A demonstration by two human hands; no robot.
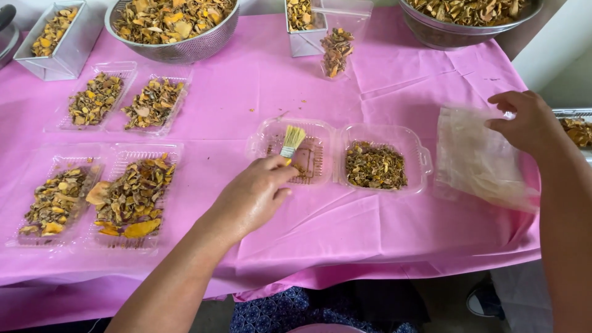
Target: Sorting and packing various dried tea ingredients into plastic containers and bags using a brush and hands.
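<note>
My left hand [253, 194] holds a small yellow-bristled brush [291, 140], its bristles over the empty lid half of an open clear clamshell box [295, 154]. The box's other half [376, 165] is filled with dried brown and yellow slices. My right hand [524, 120] grips the top edge of a clear plastic bag [478, 157] that lies on the pink tablecloth [382, 80] to the right of the box.
Several clear trays of dried slices sit at the left [129, 197] [92, 98]. Two metal bowls [172, 21] [472, 15] and two clear tubs [58, 37] [305, 21] full of slices line the far edge. A small filled bag [336, 52] stands upright.
</note>
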